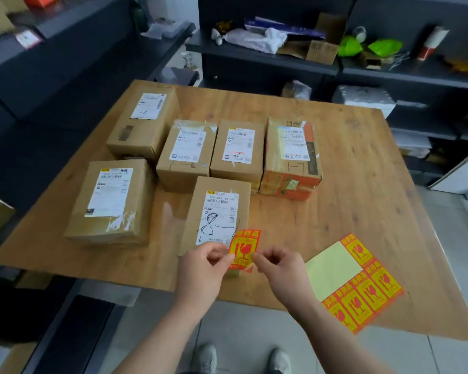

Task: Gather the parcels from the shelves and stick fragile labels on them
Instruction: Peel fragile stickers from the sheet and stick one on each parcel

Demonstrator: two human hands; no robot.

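Wooden table [357, 163], six parcels on it.
- Far left, near edge: large brown parcel [111, 203], lying flat, apart from both hands.
- Back row [238, 152]: four boxes side by side, the rightmost printed orange. All are beyond the hands.
- Nearest parcel [216, 209]: centre front, white shipping slip with black scribble on top.
- Left hand [200, 268]: thumb and forefinger pinch the lower left edge of the fragile label [244, 249].
- Label: red and yellow, held upright between the two hands, over the near right corner of the nearest parcel. Cannot tell if it touches the box.
- Right hand [280, 268]: fingers curled, pinching the label's lower right edge.
- Label sheet [362, 290]: flat on the table just right of the right hand, partly peeled to bare backing.
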